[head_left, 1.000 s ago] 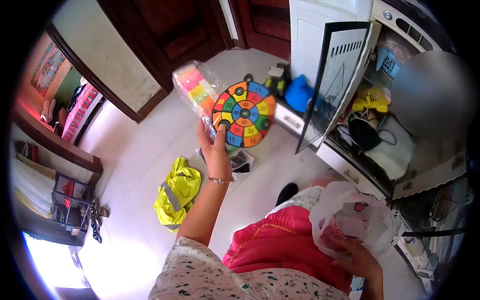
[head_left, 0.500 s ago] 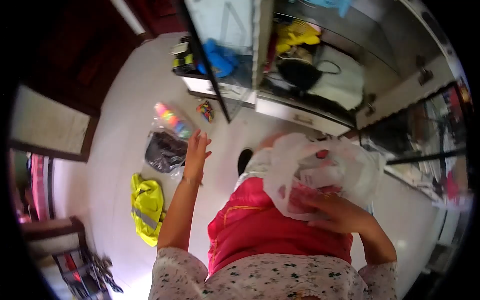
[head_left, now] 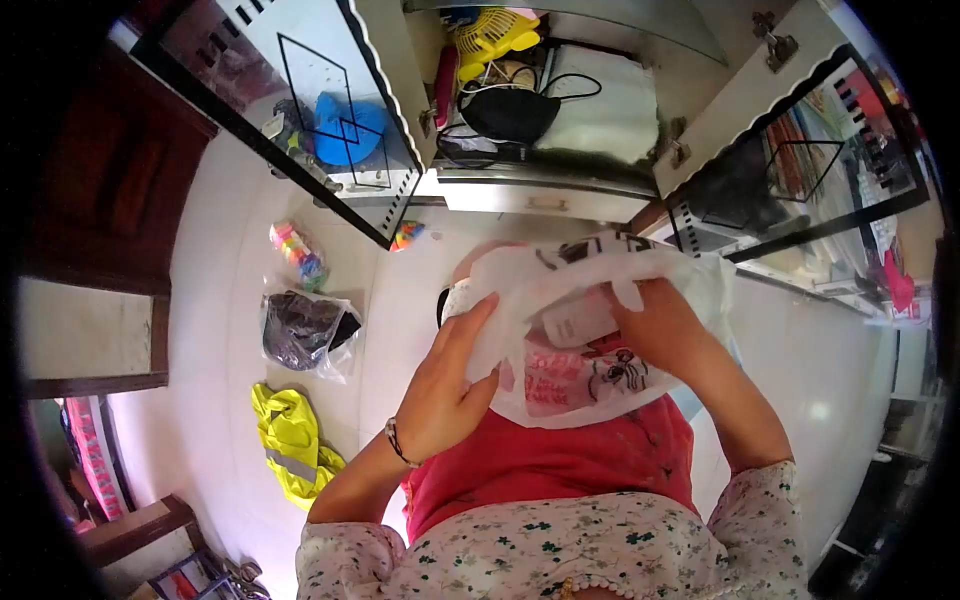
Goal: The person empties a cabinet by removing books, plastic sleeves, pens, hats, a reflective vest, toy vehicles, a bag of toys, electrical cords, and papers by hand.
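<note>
A white plastic bag [head_left: 510, 400] with dark print hangs in front of my red shorts, its mouth open toward me. Inside it lie a pink printed packet [head_left: 560, 385] and a whitish packet with small print [head_left: 580, 318]. My left hand [head_left: 445, 385] is at the bag's left rim, plastic between its thumb and fingers. Over the opening, my right hand [head_left: 660, 330] is bent round a strip of the white plastic, close to the whitish packet. Its fingertips are partly hidden.
An open cabinet ahead holds a black face mask [head_left: 510, 112] and a yellow plastic item [head_left: 495, 38]. Its glass doors [head_left: 345, 120] stand open. On the floor at left lie a yellow reflective vest [head_left: 290, 445], a bagged dark item [head_left: 300, 325] and a colourful packet [head_left: 298, 255].
My left hand has come from out over the floor to the bag's left rim. My right hand has moved from the bag's front up into its opening, which is now wider.
</note>
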`<state>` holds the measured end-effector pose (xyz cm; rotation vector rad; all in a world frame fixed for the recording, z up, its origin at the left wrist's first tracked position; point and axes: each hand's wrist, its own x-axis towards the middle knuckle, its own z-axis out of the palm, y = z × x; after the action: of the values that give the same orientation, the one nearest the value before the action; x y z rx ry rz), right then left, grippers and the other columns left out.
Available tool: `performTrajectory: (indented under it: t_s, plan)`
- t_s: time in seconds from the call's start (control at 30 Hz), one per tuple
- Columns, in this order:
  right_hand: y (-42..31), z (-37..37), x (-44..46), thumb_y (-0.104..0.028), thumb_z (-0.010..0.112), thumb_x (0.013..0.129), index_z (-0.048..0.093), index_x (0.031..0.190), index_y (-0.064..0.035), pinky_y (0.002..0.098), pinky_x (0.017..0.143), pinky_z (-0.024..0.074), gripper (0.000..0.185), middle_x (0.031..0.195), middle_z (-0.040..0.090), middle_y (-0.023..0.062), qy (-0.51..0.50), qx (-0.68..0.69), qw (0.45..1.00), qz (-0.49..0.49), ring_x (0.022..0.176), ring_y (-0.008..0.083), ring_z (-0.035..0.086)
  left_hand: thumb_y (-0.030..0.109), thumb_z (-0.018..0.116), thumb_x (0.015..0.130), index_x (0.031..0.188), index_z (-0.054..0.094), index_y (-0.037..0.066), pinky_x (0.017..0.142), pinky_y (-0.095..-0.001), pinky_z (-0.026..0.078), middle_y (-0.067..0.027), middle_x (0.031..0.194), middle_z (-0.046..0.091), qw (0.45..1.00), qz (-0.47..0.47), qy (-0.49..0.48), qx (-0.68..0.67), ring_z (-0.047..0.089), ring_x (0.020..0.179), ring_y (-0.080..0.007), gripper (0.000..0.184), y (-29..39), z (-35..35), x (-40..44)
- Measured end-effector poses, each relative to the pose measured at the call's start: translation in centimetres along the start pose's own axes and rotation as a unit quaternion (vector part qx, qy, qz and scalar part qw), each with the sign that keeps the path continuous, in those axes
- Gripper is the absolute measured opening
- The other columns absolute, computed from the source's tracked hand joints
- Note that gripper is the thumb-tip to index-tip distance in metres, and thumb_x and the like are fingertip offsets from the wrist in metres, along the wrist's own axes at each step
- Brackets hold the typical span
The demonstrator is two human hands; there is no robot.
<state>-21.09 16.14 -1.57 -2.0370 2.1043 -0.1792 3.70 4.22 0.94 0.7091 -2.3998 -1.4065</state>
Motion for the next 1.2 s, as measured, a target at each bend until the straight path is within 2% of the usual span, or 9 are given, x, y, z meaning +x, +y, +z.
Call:
performTrajectory:
  t_s: [0.2, 0.37, 0.6, 0.67, 0.77, 0.9, 1.03, 1.1, 1.2]
  plan:
    - [3.1, 3.5, -0.1, -0.014, 0.057, 0.072, 0.058, 0.099, -0.0031, 0.0408, 0.076, 0.0460, 0.028, 0.095, 0.059, 0.0187, 0.041, -0.077, 0.996, -0.034, 0.091, 0.0351, 0.057, -0.001, 0.057, 0.075, 0.133, 0.031, 0.000, 0.098, -0.0330, 0.033, -0.0203, 0.124, 0.043, 0.999, 0.021, 0.031, -0.003, 0.044, 0.115, -0.0306, 0.064, 0.1, 0.7, 0.1]
    - [-1.2, -3.9, -1.8, -0.002, 0.057, 0.076, 0.057, 0.083, -0.0023, 0.0347, 0.073, 0.0429, 0.007, 0.082, 0.057, 0.0125, 0.071, 0.315, 0.946, 0.036, 0.078, 0.0297, 0.055, 0.008, 0.064, 0.075, 0.131, 0.035, 0.000, 0.099, -0.0380, 0.033, -0.0196, 0.125, 0.043, 0.953, 0.129, 0.146, 0.232, 0.043, 0.116, -0.0321, 0.064, 2.2, -0.1, 0.4]
    - [-1.6, -4.8, -1.2, -0.011, 0.058, 0.081, 0.053, 0.083, -0.0036, 0.0311, 0.064, 0.0436, 0.010, 0.078, 0.056, 0.0072, 0.146, 0.351, 0.923, -0.062, 0.069, 0.0221, 0.055, 0.012, 0.061, 0.077, 0.104, 0.054, 0.004, 0.096, -0.0434, 0.036, -0.0171, 0.112, 0.053, 0.939, 0.215, 0.001, 0.269, 0.050, 0.107, -0.0326, 0.029, 4.8, 1.5, 4.7]
    - [-0.9, -4.4, -1.6, -0.010, 0.057, 0.080, 0.053, 0.082, -0.0059, 0.0249, 0.062, 0.0422, 0.006, 0.078, 0.055, 0.0009, 0.150, 0.521, 0.823, 0.168, 0.068, 0.0127, 0.053, 0.011, 0.060, 0.077, 0.100, 0.055, 0.003, 0.093, -0.0432, 0.037, -0.0162, 0.109, 0.054, 0.940, 0.208, -0.067, 0.261, 0.051, 0.103, -0.0328, 0.025, 3.3, 1.3, 5.0]
    - [1.9, -2.9, -2.3, -0.008, 0.054, 0.080, 0.053, 0.081, -0.0086, 0.0217, 0.063, 0.0415, 0.001, 0.079, 0.054, -0.0025, 0.248, 0.709, 0.618, 0.233, 0.071, 0.0074, 0.052, 0.009, 0.059, 0.076, 0.098, 0.055, 0.003, 0.088, -0.0427, 0.041, -0.0151, 0.103, 0.056, 0.957, 0.168, -0.119, 0.207, 0.053, 0.097, -0.0331, 0.022, 2.9, 0.8, 4.8]
    - [1.5, -2.2, -2.4, -0.007, 0.052, 0.080, 0.052, 0.081, -0.0098, 0.0228, 0.067, 0.0425, 0.003, 0.080, 0.055, -0.0015, 0.264, 0.767, 0.537, 0.231, 0.075, 0.0093, 0.052, 0.006, 0.056, 0.078, 0.097, 0.056, 0.002, 0.083, -0.0404, 0.044, -0.0154, 0.098, 0.058, 0.946, 0.244, -0.083, 0.196, 0.055, 0.093, -0.0329, 0.020, 2.1, 1.7, 4.2]
    - [1.8, -1.6, -3.0, -0.008, 0.052, 0.081, 0.052, 0.082, -0.0095, 0.0237, 0.070, 0.0423, 0.002, 0.082, 0.057, -0.0008, 0.275, 0.760, 0.540, 0.235, 0.077, 0.0097, 0.052, 0.006, 0.055, 0.079, 0.100, 0.055, 0.002, 0.081, -0.0403, 0.045, -0.0157, 0.098, 0.058, 0.928, 0.280, -0.066, 0.236, 0.055, 0.091, -0.0347, 0.021, 3.1, 2.7, 3.1]
    - [2.2, -1.1, -3.2, -0.010, 0.050, 0.083, 0.051, 0.085, -0.0087, 0.0261, 0.075, 0.0431, 0.003, 0.095, 0.057, 0.0029, 0.295, 0.672, 0.647, 0.209, 0.087, 0.0126, 0.055, 0.008, 0.054, 0.084, 0.102, 0.055, 0.003, 0.074, -0.0365, 0.047, -0.0138, 0.098, 0.059, 0.955, 0.237, -0.005, 0.177, 0.058, 0.085, -0.0289, 0.019, 3.5, 1.8, 2.8]
    - [0.2, -2.3, -2.8, -0.015, 0.049, 0.087, 0.050, 0.101, -0.0075, 0.0304, 0.082, 0.0427, 0.016, 0.114, 0.053, 0.0072, 0.336, 0.648, 0.676, 0.103, 0.101, 0.0176, 0.053, 0.011, 0.054, 0.089, 0.101, 0.054, 0.003, 0.056, -0.0189, 0.040, -0.0046, 0.083, 0.058, 0.990, -0.045, 0.086, -0.100, 0.050, 0.065, -0.0062, 0.015, 3.9, 0.1, 3.3]
